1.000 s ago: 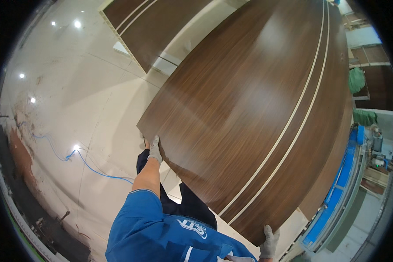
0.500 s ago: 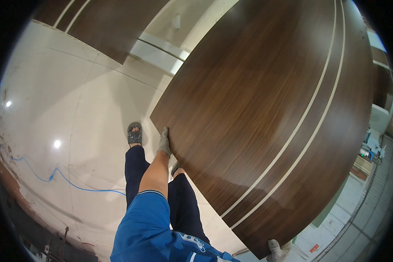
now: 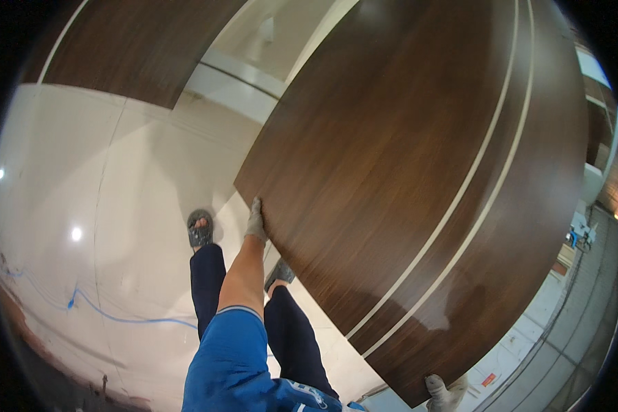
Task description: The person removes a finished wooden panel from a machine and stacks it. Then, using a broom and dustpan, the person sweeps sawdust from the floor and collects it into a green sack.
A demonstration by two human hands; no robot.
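Observation:
A large dark-brown wood-grain panel (image 3: 391,172) with two pale parallel stripes fills the middle and right of the head view. My left hand (image 3: 255,221), in a grey glove, grips its near edge close to the left corner, with the thumb on top and the fingers hidden beneath. Near the panel's closest corner, at the lower right, my right hand (image 3: 446,393), also gloved, clasps the edge with its thumb over the face. The panel's underside is out of sight.
Another striped brown panel (image 3: 130,48) lies at the upper left. A blue cable (image 3: 130,320) crosses the pale tiled floor (image 3: 137,178) on the left. My sandalled feet stand beside the panel. Tools (image 3: 579,233) and a white surface (image 3: 522,357) show at the right.
The floor, cable and other panel have shifted in view as I move. The held panel stays nearly in place relative to my hands, which keep their grip; my feet have stepped slightly.

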